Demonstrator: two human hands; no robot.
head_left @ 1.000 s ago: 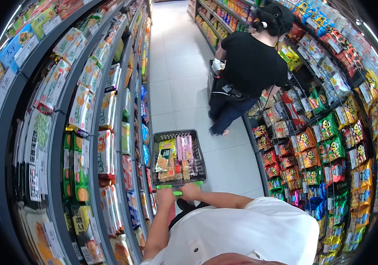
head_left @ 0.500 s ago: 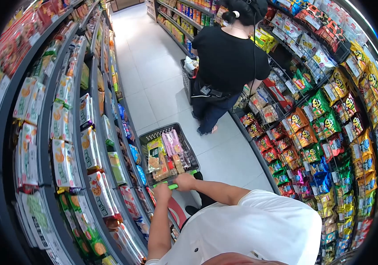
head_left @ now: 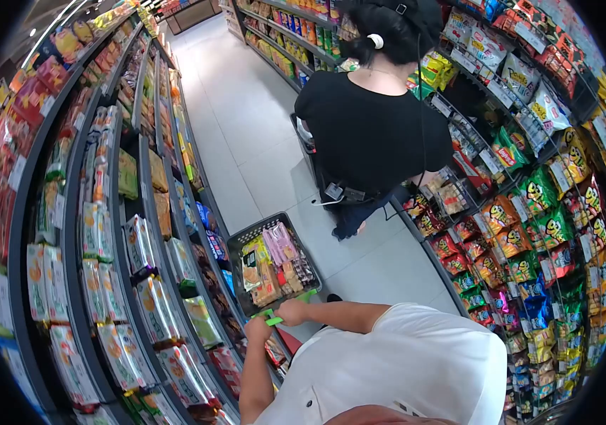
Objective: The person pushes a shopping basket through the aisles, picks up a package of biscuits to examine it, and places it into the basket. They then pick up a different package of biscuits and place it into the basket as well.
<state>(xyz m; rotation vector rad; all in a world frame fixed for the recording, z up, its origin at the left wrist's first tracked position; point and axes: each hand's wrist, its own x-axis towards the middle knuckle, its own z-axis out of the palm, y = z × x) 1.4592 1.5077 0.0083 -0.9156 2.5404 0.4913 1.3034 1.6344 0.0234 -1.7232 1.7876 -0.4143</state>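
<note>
My left hand is closed at the left end of the green handle of a black shopping basket. Closer to the handle's middle, my right hand is also wrapped round it. The black basket sits in front of me, its side walls full of small holes. Inside lie a pink packet, a yellow-green bag and several brown and beige snack packs. What the basket rests on is hidden.
A person in a black top stands just ahead on the right, beside another dark basket. Shelves of packaged biscuits line my left. Racks of snack bags run along the right. Pale floor tiles stretch ahead between them.
The view has moved forward along the aisle: the person in black looks larger and closer, and shelf goods have slid lower. Both my hands stay on the basket handle.
</note>
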